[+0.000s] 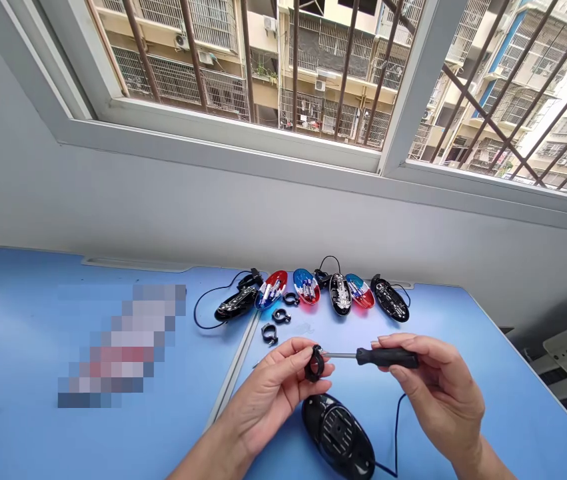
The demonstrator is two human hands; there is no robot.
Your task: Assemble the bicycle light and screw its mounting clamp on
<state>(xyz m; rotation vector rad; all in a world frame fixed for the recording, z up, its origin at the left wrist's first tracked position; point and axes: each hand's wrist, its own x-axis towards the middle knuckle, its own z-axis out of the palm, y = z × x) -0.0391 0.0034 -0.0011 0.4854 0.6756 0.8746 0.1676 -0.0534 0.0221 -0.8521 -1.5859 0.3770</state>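
Between the fingers and thumb of my left hand (273, 387) is a small black ring clamp (315, 365), held above the table. My right hand (438, 387) grips the black handle of a screwdriver (388, 358). Its metal shaft points left, and the tip meets the upper part of the clamp; whether it sits in a screw cannot be made out. Below the hands lies a glossy black oval housing (338, 437) with a slotted round patch and a black cable running off its right end.
Along the back of the blue table (153, 440) lie red-and-blue oval covers (272, 290) and black oval housings (390, 300) with cables. Several loose black ring clamps (270, 334) lie left of centre. A pixelated patch covers something at left. A barred window stands behind.
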